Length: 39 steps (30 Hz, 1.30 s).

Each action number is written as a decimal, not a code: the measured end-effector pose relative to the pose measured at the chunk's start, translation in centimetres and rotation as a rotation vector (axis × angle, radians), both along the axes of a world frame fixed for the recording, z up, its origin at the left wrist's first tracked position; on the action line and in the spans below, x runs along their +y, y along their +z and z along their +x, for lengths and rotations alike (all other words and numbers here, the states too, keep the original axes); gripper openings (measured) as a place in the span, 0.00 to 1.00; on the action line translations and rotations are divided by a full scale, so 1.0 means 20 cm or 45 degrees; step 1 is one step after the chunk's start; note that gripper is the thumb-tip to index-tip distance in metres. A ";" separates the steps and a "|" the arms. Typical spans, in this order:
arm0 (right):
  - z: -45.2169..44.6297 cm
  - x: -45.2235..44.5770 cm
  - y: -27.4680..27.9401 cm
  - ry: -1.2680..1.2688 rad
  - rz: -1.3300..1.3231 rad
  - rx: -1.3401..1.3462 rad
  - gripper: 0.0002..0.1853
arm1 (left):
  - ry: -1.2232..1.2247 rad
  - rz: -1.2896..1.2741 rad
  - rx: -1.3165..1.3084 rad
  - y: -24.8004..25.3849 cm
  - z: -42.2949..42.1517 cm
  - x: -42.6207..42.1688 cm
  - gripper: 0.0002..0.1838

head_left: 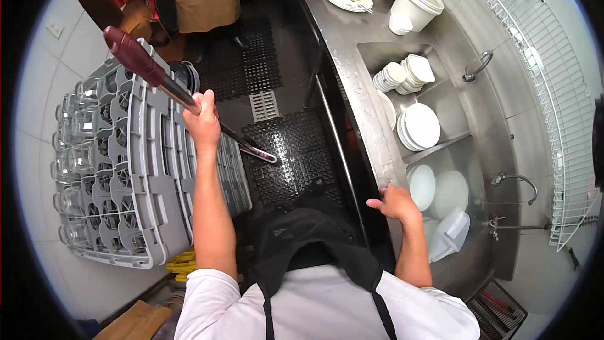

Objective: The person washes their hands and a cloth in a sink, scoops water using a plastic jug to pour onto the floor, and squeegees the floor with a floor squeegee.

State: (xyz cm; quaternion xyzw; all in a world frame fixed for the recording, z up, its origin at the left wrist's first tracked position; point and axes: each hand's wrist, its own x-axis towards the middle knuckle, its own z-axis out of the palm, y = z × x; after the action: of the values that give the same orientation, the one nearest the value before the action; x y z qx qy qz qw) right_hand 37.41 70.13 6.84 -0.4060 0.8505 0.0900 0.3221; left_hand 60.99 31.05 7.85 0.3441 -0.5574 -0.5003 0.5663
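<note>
My left hand [202, 119] is wrapped round the metal shaft of a long pole [179, 93] with a dark red handle end. The pole slants down to a flat head [259, 153] low over the black floor mat. My right hand [397, 203] is at the front edge of the steel counter [371, 145], thumb and fingers apart, holding nothing. Beside it, a sink basin holds white plates [421, 187] and a translucent white container [449, 235] in water.
Grey racks with glasses [141, 170] stand stacked on the left. A person in a tan apron [207, 0] stands ahead. Stacked dishes [420, 127] fill another basin; a white bucket [416, 5] stands behind it. Faucets [478, 66] and a wire shelf [560, 82] line the right wall.
</note>
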 end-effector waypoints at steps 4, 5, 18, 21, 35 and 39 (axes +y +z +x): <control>0.00 0.01 0.01 -0.007 -0.007 0.001 0.40 | -0.025 0.033 0.088 -0.02 0.01 0.01 0.20; 0.00 0.02 0.01 -0.018 -0.019 0.001 0.40 | -0.018 0.034 0.087 -0.02 0.01 0.02 0.20; -0.01 0.05 0.00 -0.012 -0.050 0.011 0.37 | -0.013 -0.013 0.034 -0.02 0.03 0.09 0.20; 0.00 0.06 0.01 -0.015 -0.038 0.009 0.37 | -0.024 -0.022 0.042 -0.02 0.03 0.10 0.20; 0.08 -0.30 0.29 0.076 -1.327 -0.275 0.46 | -0.676 0.036 -0.836 -0.51 -0.32 0.36 0.16; 0.20 -0.43 0.71 -0.065 -2.122 -1.707 0.46 | -1.096 -0.537 -0.884 -0.51 -0.53 0.65 0.07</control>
State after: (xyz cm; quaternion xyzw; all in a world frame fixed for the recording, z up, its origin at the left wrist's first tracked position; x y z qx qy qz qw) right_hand 41.44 61.55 21.00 -0.4468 0.3013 -0.7678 0.3466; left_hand 50.45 43.97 -2.39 0.1106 -0.8870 -0.4214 0.1529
